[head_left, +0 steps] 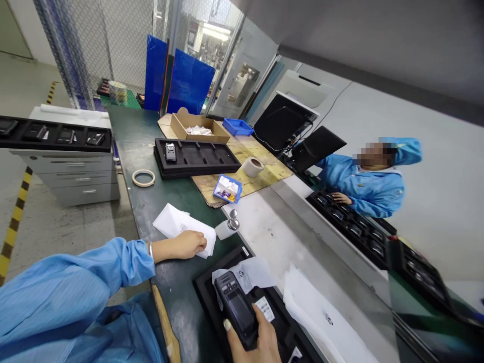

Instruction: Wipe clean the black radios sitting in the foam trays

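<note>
My right hand [257, 339] is closed around the lower end of a black handheld terminal [237, 308], thumb and fingers on its two sides. The device has buttons and a dark screen, and lies over a translucent white bag [255, 275] and a black foam tray [206, 285]. A white barcode label [264, 308] is beside it, near my fingers. On the green bench, my left hand [190, 244] has its fingers curled together at the edge of a pile of white plastic bags [170, 220]. A pump bottle [228, 227] stands just beyond that pile.
Farther up are another foam tray [196, 159] with one device, a tape ring [143, 178], a label roll [252, 167], a small blue box [227, 188] and a cardboard box [198, 127]. More bags [321, 317] lie at right. A co-worker [366, 176] sits across the bench.
</note>
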